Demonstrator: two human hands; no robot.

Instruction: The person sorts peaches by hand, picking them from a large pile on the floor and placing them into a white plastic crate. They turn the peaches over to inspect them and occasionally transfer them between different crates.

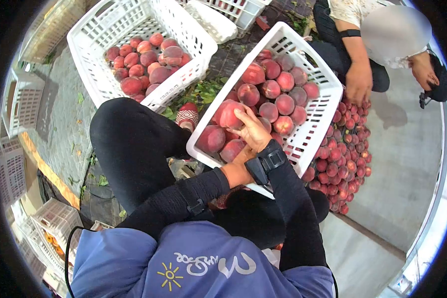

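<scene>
In the head view, my right hand (254, 130) curls its fingers around a large red peach (228, 115) over the near-left part of a white plastic basket (328, 82). My left hand (239, 168) reaches in from the left, crossing under my right wrist. Its fingers are mostly hidden there, so whether it grips anything does not show. Many red peaches (284, 104) fill the basket around both hands. The basket sits tilted across my lap and knees.
Another white basket (203, 44) with peaches stands ahead on the left. To the right lies a heap of smaller peaches (340, 164), with a co-worker's hand (358, 82) touching its far end. Stacked crates (57, 218) stand at far left. Leaves (201, 94) litter the ground.
</scene>
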